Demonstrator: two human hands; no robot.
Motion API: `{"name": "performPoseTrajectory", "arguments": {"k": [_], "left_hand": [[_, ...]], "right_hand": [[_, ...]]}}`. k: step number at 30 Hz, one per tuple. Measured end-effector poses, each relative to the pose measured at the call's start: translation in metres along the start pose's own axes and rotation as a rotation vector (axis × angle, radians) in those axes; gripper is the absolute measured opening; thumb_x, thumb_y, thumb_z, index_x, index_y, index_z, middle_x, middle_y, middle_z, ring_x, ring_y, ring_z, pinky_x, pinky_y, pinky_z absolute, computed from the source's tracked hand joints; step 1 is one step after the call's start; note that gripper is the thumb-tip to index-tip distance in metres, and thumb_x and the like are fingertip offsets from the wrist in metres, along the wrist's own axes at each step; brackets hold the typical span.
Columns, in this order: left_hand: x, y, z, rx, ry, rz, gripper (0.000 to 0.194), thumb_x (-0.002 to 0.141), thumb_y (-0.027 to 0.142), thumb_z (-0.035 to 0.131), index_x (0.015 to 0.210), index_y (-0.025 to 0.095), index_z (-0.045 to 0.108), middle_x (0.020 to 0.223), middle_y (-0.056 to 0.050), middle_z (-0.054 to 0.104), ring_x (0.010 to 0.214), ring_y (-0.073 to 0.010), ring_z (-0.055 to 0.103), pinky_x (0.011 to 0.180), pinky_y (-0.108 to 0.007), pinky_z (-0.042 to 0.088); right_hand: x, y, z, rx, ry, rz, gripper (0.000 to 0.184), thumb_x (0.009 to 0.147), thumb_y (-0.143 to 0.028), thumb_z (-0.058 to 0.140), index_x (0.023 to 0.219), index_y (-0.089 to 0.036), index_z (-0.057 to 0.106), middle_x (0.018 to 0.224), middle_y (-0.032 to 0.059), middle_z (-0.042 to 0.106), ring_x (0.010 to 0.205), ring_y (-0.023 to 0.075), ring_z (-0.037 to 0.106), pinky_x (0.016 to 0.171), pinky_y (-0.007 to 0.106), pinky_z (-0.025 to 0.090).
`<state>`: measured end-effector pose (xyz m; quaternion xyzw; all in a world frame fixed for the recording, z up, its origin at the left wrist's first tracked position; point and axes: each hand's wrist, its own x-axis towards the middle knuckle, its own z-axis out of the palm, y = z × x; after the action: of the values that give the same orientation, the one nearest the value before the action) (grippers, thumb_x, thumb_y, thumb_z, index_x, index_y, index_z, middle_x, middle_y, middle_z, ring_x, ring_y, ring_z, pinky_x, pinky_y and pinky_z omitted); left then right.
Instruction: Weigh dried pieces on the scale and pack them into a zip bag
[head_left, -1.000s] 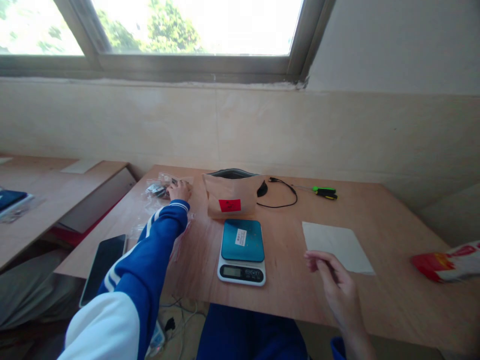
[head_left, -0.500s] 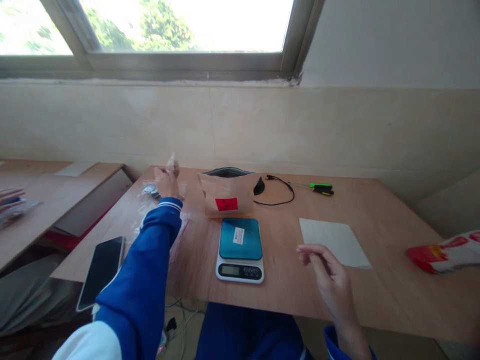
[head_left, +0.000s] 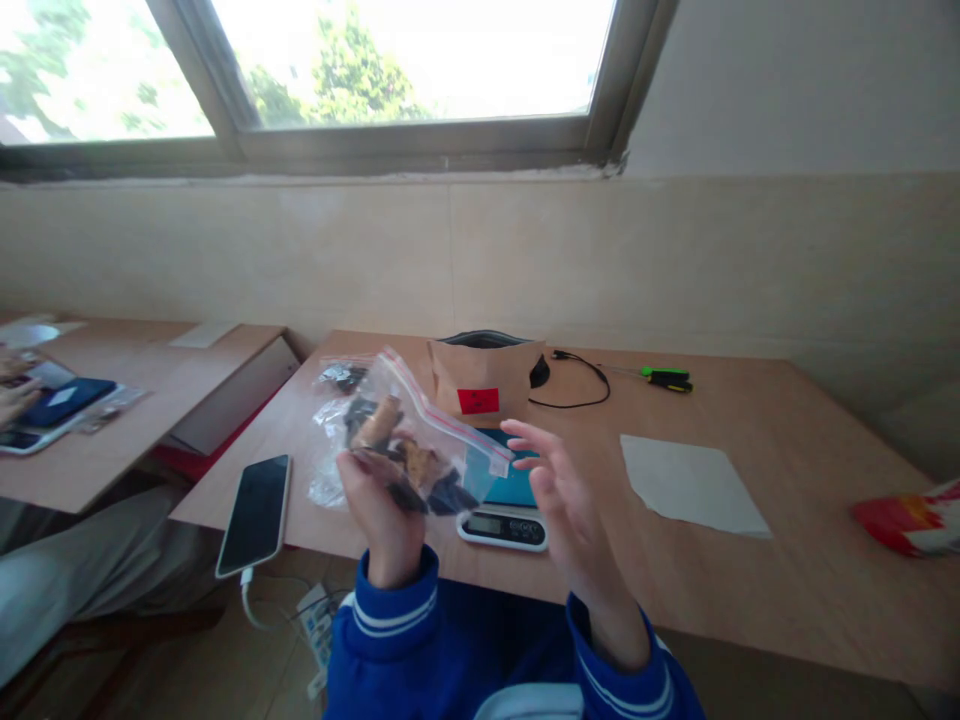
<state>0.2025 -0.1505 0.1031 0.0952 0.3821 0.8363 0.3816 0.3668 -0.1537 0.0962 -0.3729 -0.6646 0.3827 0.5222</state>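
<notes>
My left hand (head_left: 382,520) grips a clear zip bag (head_left: 424,440) with a pink-red seal line, holding it up in front of me. Brown and dark dried pieces show through its plastic; I cannot make out their kind. Fingers apart and holding nothing, my right hand (head_left: 559,495) is just right of the bag's sealed corner. Behind both hands lies a kitchen scale (head_left: 504,528) with a blue-green top, partly hidden by the bag. Beyond the scale stands a brown paper pouch (head_left: 487,365) with a red label and an open mouth.
More clear bags (head_left: 330,430) lie at the left. A phone (head_left: 255,510) with a white cable rests at the table's left edge. A black cable (head_left: 585,400), screwdrivers (head_left: 667,378), white paper (head_left: 690,485) and a red-white packet (head_left: 907,520) lie rightward. Another person's hand (head_left: 19,390) is far left.
My left hand has come back from the far left with the zip bag. My right hand has moved left toward the bag, its fingers now spread. The view has shifted left.
</notes>
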Motion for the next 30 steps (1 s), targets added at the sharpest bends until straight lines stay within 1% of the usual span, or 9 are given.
{"name": "performPoseTrajectory", "arguments": {"k": [5,7,10,11,13,15,17,22,30], "left_hand": [[-0.026,-0.051,-0.012,0.19,-0.036,-0.232,0.029,0.084,0.043,0.049,0.085,0.015,0.06,0.073,-0.002,0.064,0.07,-0.0158,0.063,0.065,-0.026,0.051],[-0.031,-0.064,-0.014,0.322,0.057,-0.143,0.025,0.086,0.039,0.048,0.093,0.016,0.055,0.085,-0.003,0.061,0.08,-0.0165,0.062,0.073,-0.029,0.05],[-0.046,-0.073,-0.018,0.546,0.206,0.231,0.015,0.089,0.032,0.051,0.096,0.02,0.046,0.095,-0.002,0.052,0.088,-0.0141,0.054,0.082,-0.029,0.045],[-0.053,-0.073,-0.019,0.586,0.156,0.323,0.013,0.09,0.032,0.049,0.094,0.02,0.045,0.093,-0.001,0.05,0.087,-0.0133,0.052,0.082,-0.028,0.044],[-0.067,-0.07,-0.019,0.639,-0.127,0.325,0.015,0.094,0.035,0.045,0.093,0.02,0.046,0.086,0.0,0.05,0.077,-0.0122,0.051,0.074,-0.026,0.043],[-0.078,-0.066,-0.017,0.667,-0.459,0.152,0.022,0.095,0.041,0.043,0.092,0.02,0.05,0.078,0.001,0.052,0.068,-0.0114,0.05,0.064,-0.024,0.043],[-0.084,-0.061,-0.013,0.692,-0.615,0.0,0.028,0.094,0.046,0.045,0.086,0.019,0.051,0.073,0.001,0.053,0.063,-0.0107,0.05,0.06,-0.023,0.042],[-0.084,-0.052,-0.007,0.733,-0.614,-0.058,0.036,0.089,0.053,0.052,0.077,0.02,0.047,0.063,0.004,0.046,0.054,-0.0086,0.043,0.051,-0.02,0.038],[-0.088,-0.043,-0.009,0.797,-0.683,-0.033,0.038,0.096,0.05,0.036,0.081,0.019,0.052,0.064,0.002,0.054,0.055,-0.0103,0.05,0.052,-0.021,0.041]], "right_hand": [[-0.011,0.003,0.006,-0.039,-0.116,0.158,0.029,0.092,-0.038,0.054,0.111,-0.021,0.067,0.11,0.0063,0.072,0.1,0.0201,0.068,0.088,0.033,0.055],[-0.015,0.009,0.002,-0.009,-0.055,0.202,0.027,0.093,-0.037,0.052,0.106,-0.021,0.069,0.108,0.006,0.073,0.099,0.0199,0.07,0.088,0.031,0.056],[-0.019,0.015,-0.005,-0.057,0.069,0.216,0.029,0.093,-0.037,0.051,0.111,-0.022,0.069,0.113,0.0058,0.072,0.104,0.0211,0.069,0.09,0.032,0.056],[-0.02,0.015,-0.006,-0.086,0.091,0.211,0.029,0.093,-0.037,0.051,0.112,-0.022,0.069,0.114,0.0057,0.072,0.105,0.0216,0.069,0.09,0.032,0.056],[-0.023,0.014,-0.008,-0.124,0.11,0.195,0.03,0.094,-0.037,0.051,0.112,-0.023,0.069,0.115,0.0056,0.072,0.106,0.0223,0.068,0.091,0.033,0.055],[-0.027,0.01,-0.009,-0.111,0.107,0.191,0.031,0.094,-0.038,0.051,0.113,-0.023,0.069,0.117,0.0059,0.071,0.107,0.0228,0.067,0.093,0.034,0.055],[-0.032,0.005,-0.009,-0.059,0.078,0.214,0.033,0.094,-0.039,0.05,0.115,-0.023,0.069,0.119,0.0063,0.07,0.109,0.023,0.066,0.094,0.035,0.054],[-0.043,-0.004,-0.014,0.13,-0.04,0.273,0.039,0.097,-0.043,0.044,0.12,-0.022,0.067,0.122,0.0082,0.068,0.112,0.0239,0.065,0.093,0.036,0.056],[-0.048,-0.004,-0.024,0.212,-0.037,0.284,0.033,0.094,-0.04,0.052,0.12,-0.024,0.066,0.122,0.0073,0.068,0.108,0.0211,0.066,0.086,0.031,0.058]]}}
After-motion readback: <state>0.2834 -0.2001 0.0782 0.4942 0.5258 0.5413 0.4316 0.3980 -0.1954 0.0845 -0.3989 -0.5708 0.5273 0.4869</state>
